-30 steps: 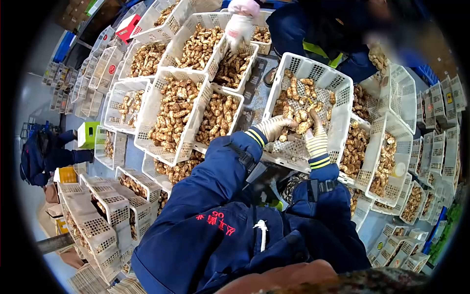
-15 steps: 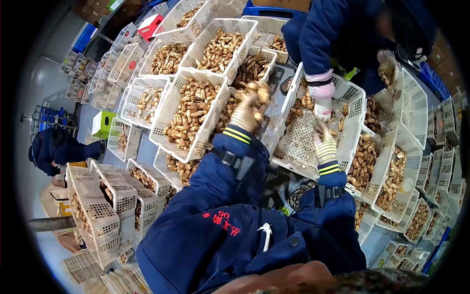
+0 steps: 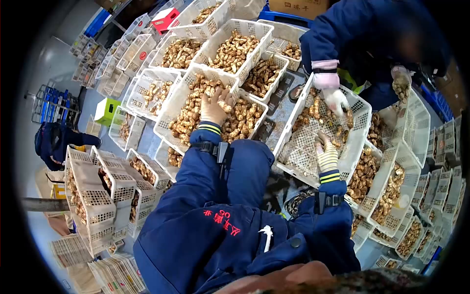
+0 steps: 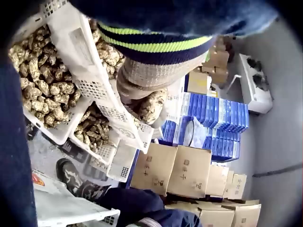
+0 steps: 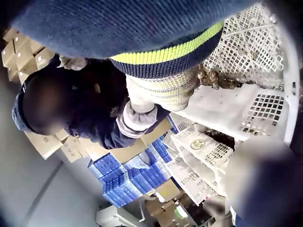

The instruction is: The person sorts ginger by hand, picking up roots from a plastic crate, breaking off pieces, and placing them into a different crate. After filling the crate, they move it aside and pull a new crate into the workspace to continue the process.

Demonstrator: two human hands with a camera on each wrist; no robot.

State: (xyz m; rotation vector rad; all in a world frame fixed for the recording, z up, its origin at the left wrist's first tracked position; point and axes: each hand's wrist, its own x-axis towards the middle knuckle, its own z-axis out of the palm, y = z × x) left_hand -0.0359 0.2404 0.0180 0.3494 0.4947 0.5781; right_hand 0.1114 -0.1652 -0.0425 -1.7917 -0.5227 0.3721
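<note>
My gloved left hand (image 3: 214,110) is over the large white crate (image 3: 164,125) of brown-and-white mushrooms (image 3: 183,121). In the left wrist view its fingers curl round one mushroom (image 4: 154,105), held beside the crate wall. My right hand (image 3: 327,156), in a striped glove, is inside the sparsely filled crate (image 3: 298,147), fingers loosely bent with no mushroom visible in them. Scattered mushrooms (image 3: 313,109) lie toward that crate's far side. Another person's white-gloved hand (image 3: 337,100) reaches among them.
A smaller crate of mushrooms (image 3: 247,117) adjoins the large one. More filled crates (image 3: 235,49) stand behind, and others (image 3: 391,193) at right. The other person (image 3: 362,44) leans in from the far side. Stacked crates (image 3: 100,196) stand at left; cartons (image 4: 189,170) fill the background.
My left hand left the sparse crate with several mushrooms, crossed the smaller crate and is now over the large one. My right hand stayed in the sparse crate; the other person's hand reached in.
</note>
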